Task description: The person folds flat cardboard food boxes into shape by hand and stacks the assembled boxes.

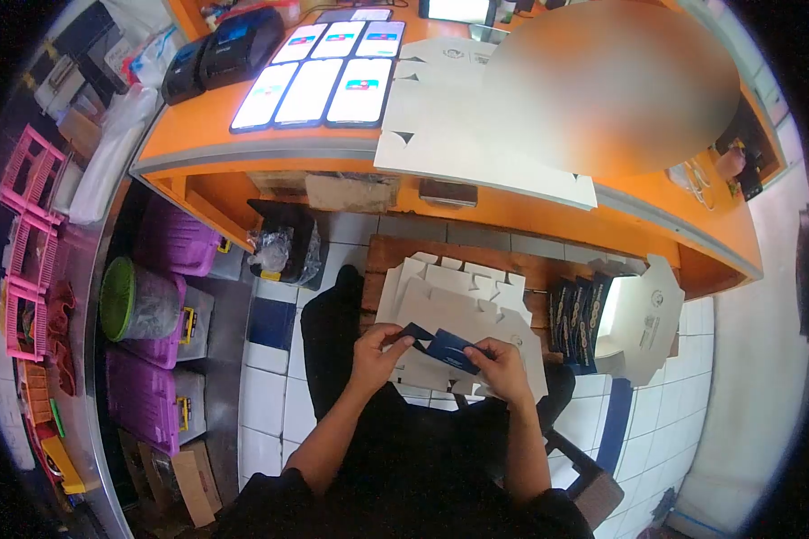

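Observation:
Both hands hold a small dark blue folded card piece (452, 351) above a stack of flat white cardboard blanks (440, 301). My left hand (379, 353) pinches its narrow dark end between thumb and fingers. At the right end, my right hand (502, 366) grips the wider blue part, thumb on top. The blanks lie on a wooden surface (382, 256) in front of me. Right of them stands a row of dark blue pieces with pale lettering (577, 314), beside an open white box (653, 323).
Several lit phones (360, 90) lie on the orange counter (180, 135), near a black device (241, 47) and large white cardboard sheets (467, 135). Purple bins (144, 395) and a green-rimmed basket (117, 299) stand at left. A black bin (288, 247) is under the counter.

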`<state>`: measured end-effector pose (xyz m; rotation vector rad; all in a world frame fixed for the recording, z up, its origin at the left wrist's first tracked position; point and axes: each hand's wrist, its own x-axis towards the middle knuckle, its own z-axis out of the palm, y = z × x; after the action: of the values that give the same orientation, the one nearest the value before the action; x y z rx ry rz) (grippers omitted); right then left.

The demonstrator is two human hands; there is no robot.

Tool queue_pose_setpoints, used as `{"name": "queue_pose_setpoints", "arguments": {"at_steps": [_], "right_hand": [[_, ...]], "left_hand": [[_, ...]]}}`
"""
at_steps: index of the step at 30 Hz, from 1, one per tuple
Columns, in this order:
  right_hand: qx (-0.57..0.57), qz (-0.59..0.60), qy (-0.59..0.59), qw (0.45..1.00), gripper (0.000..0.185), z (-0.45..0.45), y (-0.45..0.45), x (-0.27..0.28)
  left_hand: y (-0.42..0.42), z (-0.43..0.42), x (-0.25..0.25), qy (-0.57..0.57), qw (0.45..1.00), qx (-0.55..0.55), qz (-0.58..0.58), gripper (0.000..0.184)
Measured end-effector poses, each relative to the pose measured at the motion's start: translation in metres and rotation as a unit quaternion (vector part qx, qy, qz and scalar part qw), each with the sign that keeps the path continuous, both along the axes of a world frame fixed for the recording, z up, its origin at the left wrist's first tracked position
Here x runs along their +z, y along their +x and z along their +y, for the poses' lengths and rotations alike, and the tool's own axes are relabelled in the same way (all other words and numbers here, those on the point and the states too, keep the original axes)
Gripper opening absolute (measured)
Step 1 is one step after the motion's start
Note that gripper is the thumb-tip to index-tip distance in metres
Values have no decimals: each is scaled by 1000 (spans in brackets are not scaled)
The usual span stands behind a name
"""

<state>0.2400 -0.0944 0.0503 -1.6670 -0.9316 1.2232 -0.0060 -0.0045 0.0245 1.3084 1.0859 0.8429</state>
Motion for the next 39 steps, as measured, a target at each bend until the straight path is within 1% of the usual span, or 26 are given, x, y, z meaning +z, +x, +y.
{"name": "queue_pose_setpoints", "arguments": {"at_steps": [2, 3, 5, 6, 8, 9, 11, 12, 14, 15, 17, 18, 20, 21, 23, 24, 26, 27, 29, 30, 32, 33, 35, 36, 38, 39], "right_hand": [[59, -111, -29, 992, 21, 3, -8, 31], [59, -110, -31, 992, 21, 3, -11, 36], [126, -196, -32, 972, 21, 2, -18, 42], [128, -195, -31, 972, 21, 1, -19, 43], [156, -180, 14, 971, 22, -1, -20, 45], [158, -180, 14, 971, 22, -3, -21, 43], [167, -163, 20, 972, 23, -6, -21, 39], [167, -163, 20, 972, 23, -6, -23, 42], [165, -179, -14, 970, 25, -5, -26, 56], [164, -179, -17, 970, 25, -7, -25, 64], [201, -209, -6, 957, 26, -10, -19, 80], [203, -209, -7, 957, 26, -15, -16, 86], [214, -361, 2, 908, 25, -26, -9, 95], [214, -362, -1, 907, 25, -28, -5, 92], [131, -399, 34, 907, 18, -31, 1, 83], [131, -400, 31, 907, 18, -32, 0, 82], [52, -529, 115, 839, 8, -28, -8, 81], [53, -528, 115, 839, 8, -25, -12, 84], [26, -591, 143, 794, 2, -23, -23, 97], [27, -591, 144, 794, 2, -22, -27, 99], [74, -626, 155, 761, 5, -21, -33, 102], [74, -626, 155, 760, 5, -22, -33, 102], [171, -645, 177, 723, 9, -25, -33, 100], [170, -646, 176, 723, 9, -25, -33, 99], [101, -615, 259, 738, 14, -24, -32, 97], [100, -616, 259, 738, 14, -23, -33, 91]], "left_hand": [[5, 0, 20, 139, 987, 8, 82, 14], [7, -3, 27, 137, 987, 8, 83, 14], [10, -9, 38, 325, 926, -69, 178, 11], [8, -12, 45, 325, 926, -68, 180, 11], [6, -16, 55, 372, 881, -179, 230, 15], [4, -15, 57, 372, 882, -177, 231, 15], [2, -11, 61, 235, 929, -175, 225, 16], [3, -11, 63, 235, 929, -175, 225, 16], [7, -10, 66, 263, 929, -119, 231, 19], [4, -10, 61, 261, 930, -121, 230, 19], [-5, -6, 45, 200, 952, -171, 158, 23], [-8, -5, 41, 198, 952, -170, 158, 23], [-13, -5, 34, 140, 974, -100, 146, 23], [-13, -6, 36, 138, 975, -101, 144, 23], [-13, -8, 42, 216, 951, -52, 214, 22], [-10, -12, 47, 214, 952, -54, 213, 22], [0, -18, 62, 207, 959, -57, 186, 19], [4, -19, 70, 207, 959, -57, 187, 19], [10, -23, 84, 227, 952, -135, 154, 17], [13, -27, 88, 227, 952, -134, 154, 17], [18, -33, 93, 226, 949, -169, 138, 17], [19, -33, 94, 226, 950, -169, 137, 17], [20, -34, 94, 237, 946, -179, 131, 16], [20, -34, 90, 237, 946, -180, 131, 16], [19, -34, 80, 246, 956, -110, 117, 16], [19, -36, 79, 247, 955, -111, 117, 16]]}}
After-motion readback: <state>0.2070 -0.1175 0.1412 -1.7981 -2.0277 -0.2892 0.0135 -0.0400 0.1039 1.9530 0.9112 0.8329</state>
